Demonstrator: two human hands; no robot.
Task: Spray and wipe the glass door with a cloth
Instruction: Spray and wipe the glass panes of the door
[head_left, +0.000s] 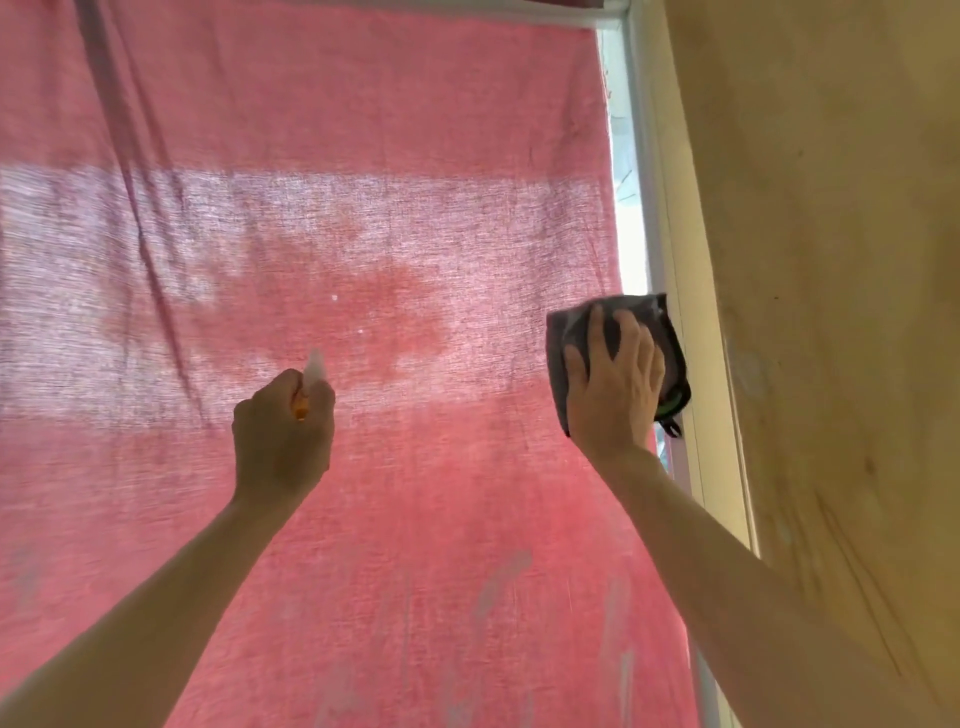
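Gripping the spray bottle (311, 387) in our curled left hand (283, 436), we pressed the grey cloth (618, 358) flat under the straight fingers of our right hand (613, 379); overlapping strokes would suit the smooth glass door (631, 249), with coarse pink fabric (311, 156) hanging behind it

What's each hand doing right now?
Left hand: gripping a small translucent spray bottle.
Right hand: fingers spread flat, pressing a dark grey cloth.
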